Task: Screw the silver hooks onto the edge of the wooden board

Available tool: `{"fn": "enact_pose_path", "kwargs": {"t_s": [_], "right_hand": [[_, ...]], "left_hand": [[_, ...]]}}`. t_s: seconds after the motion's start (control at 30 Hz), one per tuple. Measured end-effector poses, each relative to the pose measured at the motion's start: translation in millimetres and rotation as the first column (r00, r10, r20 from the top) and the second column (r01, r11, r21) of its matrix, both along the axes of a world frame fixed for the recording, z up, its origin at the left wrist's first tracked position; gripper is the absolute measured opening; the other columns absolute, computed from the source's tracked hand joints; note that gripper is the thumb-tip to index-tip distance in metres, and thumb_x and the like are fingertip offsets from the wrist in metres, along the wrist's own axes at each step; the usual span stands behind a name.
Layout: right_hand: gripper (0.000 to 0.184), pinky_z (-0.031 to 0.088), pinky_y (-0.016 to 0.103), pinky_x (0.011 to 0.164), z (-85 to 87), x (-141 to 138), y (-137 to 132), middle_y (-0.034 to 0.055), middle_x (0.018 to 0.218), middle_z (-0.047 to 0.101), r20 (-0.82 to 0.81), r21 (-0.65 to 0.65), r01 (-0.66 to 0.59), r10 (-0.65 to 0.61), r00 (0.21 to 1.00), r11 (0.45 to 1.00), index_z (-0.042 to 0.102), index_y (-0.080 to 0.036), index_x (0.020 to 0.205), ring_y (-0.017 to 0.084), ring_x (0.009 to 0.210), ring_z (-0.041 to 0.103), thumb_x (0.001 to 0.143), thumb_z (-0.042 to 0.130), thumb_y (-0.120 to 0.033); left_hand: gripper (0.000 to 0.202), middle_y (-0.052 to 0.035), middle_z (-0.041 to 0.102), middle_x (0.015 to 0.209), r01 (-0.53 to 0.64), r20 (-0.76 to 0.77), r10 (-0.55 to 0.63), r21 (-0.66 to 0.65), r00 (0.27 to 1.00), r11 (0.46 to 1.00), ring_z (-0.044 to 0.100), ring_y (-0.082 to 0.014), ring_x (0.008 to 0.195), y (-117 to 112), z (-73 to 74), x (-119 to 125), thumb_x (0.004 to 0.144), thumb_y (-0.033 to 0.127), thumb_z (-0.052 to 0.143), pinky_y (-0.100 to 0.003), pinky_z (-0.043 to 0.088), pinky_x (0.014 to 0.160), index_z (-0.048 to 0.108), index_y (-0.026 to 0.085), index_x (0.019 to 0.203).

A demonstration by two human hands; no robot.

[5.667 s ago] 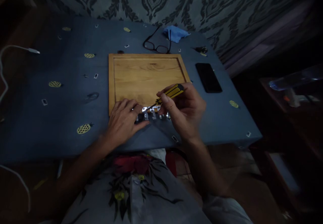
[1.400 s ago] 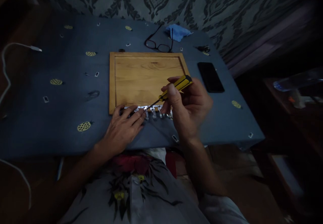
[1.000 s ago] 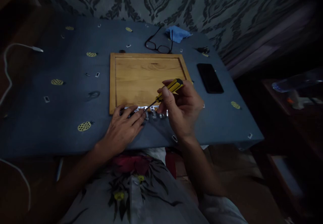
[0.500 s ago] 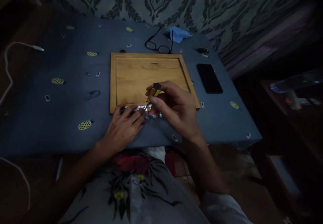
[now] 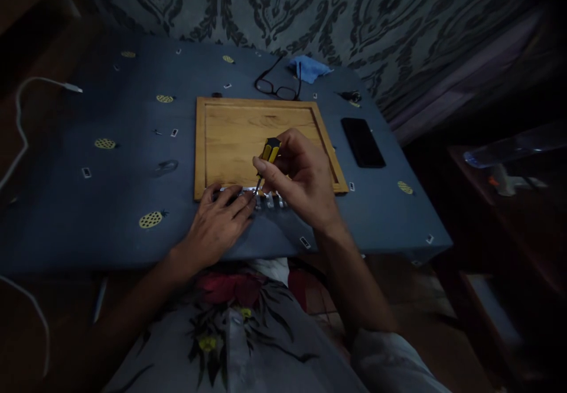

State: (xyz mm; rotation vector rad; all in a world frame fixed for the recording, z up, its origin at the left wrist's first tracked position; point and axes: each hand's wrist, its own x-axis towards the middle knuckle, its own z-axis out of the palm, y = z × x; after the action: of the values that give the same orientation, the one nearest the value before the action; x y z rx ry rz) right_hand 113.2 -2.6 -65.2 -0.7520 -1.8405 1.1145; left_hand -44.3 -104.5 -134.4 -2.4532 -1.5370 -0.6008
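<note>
A shiny metal strip with several hooks (image 5: 266, 197) lies along the near edge of a wooden board (image 5: 248, 136). My left hand (image 5: 217, 224) rests on the strip's left end, fingers pressed down on it. My right hand (image 5: 301, 180) is closed round a yellow-and-black screwdriver (image 5: 267, 155), held nearly upright with its tip down on the strip, close to my left fingertips.
The board sits on a table under a blue cloth (image 5: 88, 204) with pineapple prints. Behind the board lie glasses (image 5: 277, 85) and a small blue rag (image 5: 308, 67). A black phone (image 5: 362, 142) lies to the right. A white cable (image 5: 26, 121) hangs at left.
My right hand has swung the screwdriver from a low slant to nearly upright and shifted left over the strip. My left hand has stayed pressed on the strip.
</note>
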Motion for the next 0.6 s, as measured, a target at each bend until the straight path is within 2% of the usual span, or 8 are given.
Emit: {"fn": "enact_pose_path", "kwargs": {"t_s": [0.13,0.23,0.33,0.47,0.6], "right_hand": [[0.029,0.05,0.025,0.055,8.9,7.7,-2.1,-0.0025,0.088,0.063,0.047,-0.023,-0.074,0.075,0.996,0.997,0.066,-0.024,0.115,0.009,0.06,0.062,0.097,0.074,-0.045],[0.028,0.048,0.025,0.052,11.1,9.7,-3.2,-0.0018,0.086,0.062,0.047,-0.051,-0.107,0.11,0.993,0.993,0.066,-0.021,0.101,0.01,0.059,0.065,0.096,0.074,-0.048],[0.037,0.046,0.024,0.048,7.0,7.1,-3.0,-0.0045,0.078,0.059,0.001,-0.089,-0.095,0.096,0.995,0.991,0.059,-0.022,0.087,0.009,0.052,0.062,0.089,0.08,-0.052],[0.04,0.041,0.023,0.045,2.5,3.8,-3.1,-0.0063,0.076,0.058,-0.028,-0.122,-0.079,0.076,0.997,0.989,0.053,-0.024,0.085,0.007,0.047,0.057,0.087,0.083,-0.051],[0.034,0.046,0.023,0.05,6.7,6.1,-4.9,-0.0042,0.083,0.064,-0.005,-0.098,-0.1,0.1,0.995,0.99,0.061,-0.022,0.093,0.007,0.052,0.061,0.09,0.08,-0.049]], "left_hand": [[0.027,-0.0085,0.076,0.136,-0.003,-0.003,0.003,0.023,1.0,1.0,0.067,-0.0309,0.124,0.5,-0.9,0.4,0.104,0.021,0.062,-0.054,0.048,0.106,0.072,0.015,0.128],[0.027,-0.0074,0.078,0.133,-0.002,-0.004,0.002,0.041,1.0,0.999,0.068,-0.0309,0.122,0.7,-0.5,0.5,0.104,0.022,0.062,-0.054,0.048,0.106,0.072,0.014,0.128],[0.027,-0.0073,0.079,0.129,0.001,0.004,-0.001,0.055,1.0,0.999,0.068,-0.0305,0.121,0.9,-0.6,0.6,0.104,0.021,0.061,-0.053,0.049,0.105,0.072,0.013,0.127],[0.027,-0.008,0.079,0.129,0.001,0.009,-0.002,0.051,1.0,0.999,0.068,-0.0302,0.122,0.9,-0.8,0.5,0.104,0.021,0.062,-0.052,0.048,0.105,0.072,0.015,0.128],[0.026,-0.0066,0.08,0.126,0.001,-0.008,-0.001,0.072,1.0,0.997,0.069,-0.0305,0.12,0.9,0.3,0.2,0.105,0.021,0.061,-0.052,0.049,0.102,0.072,0.013,0.127]]}}
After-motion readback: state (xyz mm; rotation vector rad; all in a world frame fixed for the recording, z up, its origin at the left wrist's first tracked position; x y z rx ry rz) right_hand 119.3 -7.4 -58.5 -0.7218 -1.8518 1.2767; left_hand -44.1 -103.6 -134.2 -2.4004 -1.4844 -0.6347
